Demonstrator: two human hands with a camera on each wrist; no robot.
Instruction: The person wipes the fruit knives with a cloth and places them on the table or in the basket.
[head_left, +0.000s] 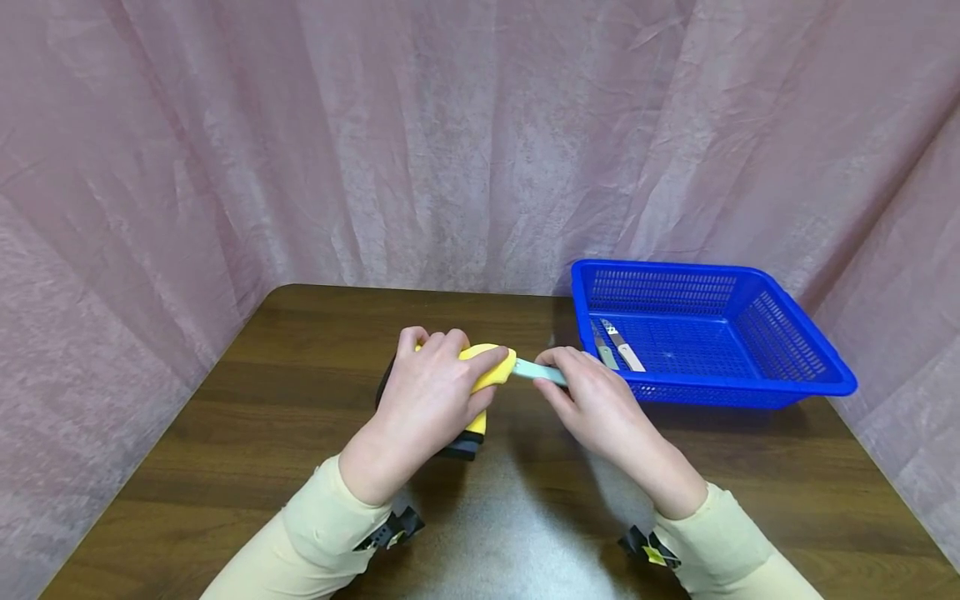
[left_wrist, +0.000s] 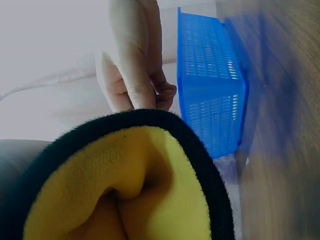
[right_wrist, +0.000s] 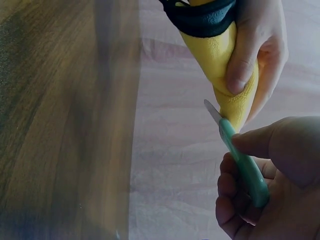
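Because the right hand (head_left: 592, 400) grips the green knife (head_left: 540, 372) by its handle, the blade is left free against the yellow cloth (right_wrist: 210, 57), which the left hand (head_left: 431, 387) clasps bunched above the table (head_left: 300, 375), probably for steadiness; two knives (head_left: 626, 348) lie in the blue basket (head_left: 750, 387).
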